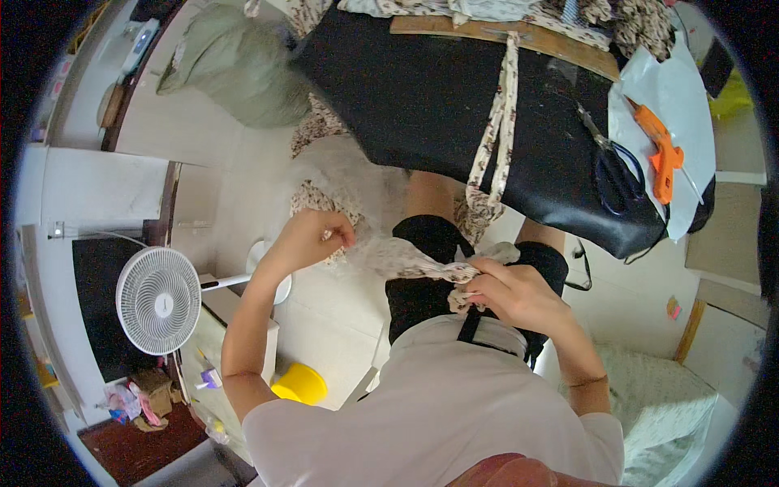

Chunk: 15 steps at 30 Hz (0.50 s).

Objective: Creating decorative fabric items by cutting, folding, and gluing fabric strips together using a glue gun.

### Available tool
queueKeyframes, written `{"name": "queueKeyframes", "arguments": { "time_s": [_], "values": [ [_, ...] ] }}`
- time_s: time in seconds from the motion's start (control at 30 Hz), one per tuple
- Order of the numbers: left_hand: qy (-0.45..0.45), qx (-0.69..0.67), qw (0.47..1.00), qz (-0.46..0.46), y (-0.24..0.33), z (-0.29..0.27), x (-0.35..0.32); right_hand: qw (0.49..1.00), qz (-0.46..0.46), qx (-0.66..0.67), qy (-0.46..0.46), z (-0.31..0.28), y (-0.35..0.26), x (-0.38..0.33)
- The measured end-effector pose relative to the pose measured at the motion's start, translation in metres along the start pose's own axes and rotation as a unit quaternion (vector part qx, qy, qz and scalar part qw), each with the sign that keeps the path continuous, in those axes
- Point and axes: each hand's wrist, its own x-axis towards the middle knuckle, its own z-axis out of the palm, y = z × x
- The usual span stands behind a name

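Over my lap, my right hand (515, 296) is closed on a bunched strip of patterned fabric (442, 271), cream with small dark marks. The strip trails left toward a clear plastic bag (337, 172) with similar fabric in and around it. Beside the bag, my left hand (318, 241) is raised with its fingers curled in. Whatever lies between those fingers is hidden. A long loop of patterned fabric (505, 105) hangs from the black-covered table (422, 89) down between my knees.
On the table's right lie dark-handled scissors (621, 170) and an orange glue gun (665, 158) on a white sheet (641, 77). A wooden strip (568, 55) lies at the back. Left are a white fan (160, 300), a yellow container (300, 383) and a grey-green cloth bundle (243, 69).
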Motion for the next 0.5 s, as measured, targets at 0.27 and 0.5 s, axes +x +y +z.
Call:
{"name": "queueKeyframes", "arguments": {
  "time_s": [0.27, 0.5],
  "values": [
    [0.077, -0.065, 0.939, 0.328, 0.104, 0.075, 0.055, 0.997, 0.041, -0.058, 0.001, -0.029, -0.010, -0.027],
    [-0.146, -0.275, 0.921, 0.235, 0.126, 0.052, 0.074, 0.996, 0.068, -0.044, 0.033, -0.058, -0.016, -0.036]
  ]
}}
